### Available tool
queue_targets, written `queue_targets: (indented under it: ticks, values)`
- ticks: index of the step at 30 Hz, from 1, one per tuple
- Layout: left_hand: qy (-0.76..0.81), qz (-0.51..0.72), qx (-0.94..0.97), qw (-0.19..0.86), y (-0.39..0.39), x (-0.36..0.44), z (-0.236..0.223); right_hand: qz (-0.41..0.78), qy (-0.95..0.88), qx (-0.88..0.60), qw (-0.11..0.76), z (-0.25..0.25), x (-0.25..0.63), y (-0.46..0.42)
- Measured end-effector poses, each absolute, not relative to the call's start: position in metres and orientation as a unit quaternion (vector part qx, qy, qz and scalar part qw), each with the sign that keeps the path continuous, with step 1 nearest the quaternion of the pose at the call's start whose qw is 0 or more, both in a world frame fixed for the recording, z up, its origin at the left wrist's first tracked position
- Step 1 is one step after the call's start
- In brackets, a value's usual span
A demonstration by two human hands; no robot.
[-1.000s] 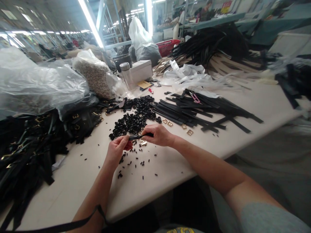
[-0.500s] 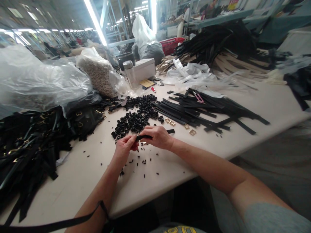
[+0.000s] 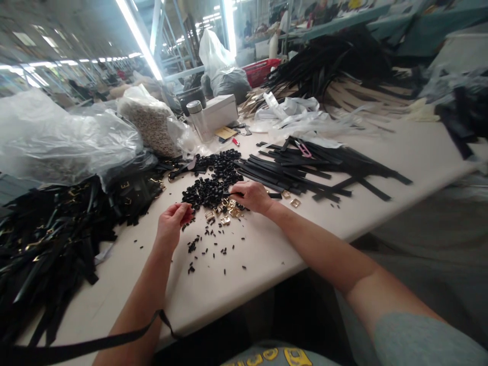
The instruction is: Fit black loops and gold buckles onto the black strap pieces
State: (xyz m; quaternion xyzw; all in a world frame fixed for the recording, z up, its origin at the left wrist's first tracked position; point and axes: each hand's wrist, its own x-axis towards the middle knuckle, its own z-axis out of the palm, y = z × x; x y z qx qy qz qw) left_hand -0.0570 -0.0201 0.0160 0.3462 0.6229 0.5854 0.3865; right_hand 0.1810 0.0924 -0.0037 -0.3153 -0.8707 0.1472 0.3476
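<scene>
My right hand [image 3: 253,197] is closed on a black strap [image 3: 275,195], whose tail shows past the wrist side of the hand. It hovers at the right edge of a heap of small black loops [image 3: 204,190]. Just below that hand lie gold buckles [image 3: 231,207]. To the left, my left hand [image 3: 173,219] has thumb and fingers pinched together beside the heap; what they hold, if anything, is too small to make out. Tiny black pieces [image 3: 217,249] are scattered over the table nearer to me.
Black straps [image 3: 305,168] lie in a pile on the right, with pink-handled snips [image 3: 304,149] on top. Buckled straps [image 3: 57,218] are heaped at the left, below plastic bags [image 3: 68,134]. A bottle [image 3: 198,119] and white box [image 3: 221,112] stand behind. The table [image 3: 267,254] ends near me.
My hands were together on the black strap and are now apart. The left let go and moved left and slightly down; the right rose a little, keeping the strap. Gold buckles came into view.
</scene>
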Motion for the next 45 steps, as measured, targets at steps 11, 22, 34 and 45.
queue_targets:
  ticks: [11,22,34,45]
  values:
    - [0.582,0.194,0.787,0.072,0.047,-0.034,0.02,0.145,-0.87,-0.346,0.319,-0.009,0.18,0.097]
    - [0.642,0.424,0.589,0.246,0.024,-0.036,0.018,0.146,-0.866,-0.33,0.346,-0.005,0.177,0.089]
    - [0.516,0.616,0.234,0.547,-0.023,-0.017,-0.005,0.141,-0.885,-0.249,0.368,-0.002,0.164,0.06]
    - [0.517,0.615,0.259,0.536,-0.023,-0.008,-0.003,0.152,-0.893,-0.243,0.346,-0.003,0.163,0.057]
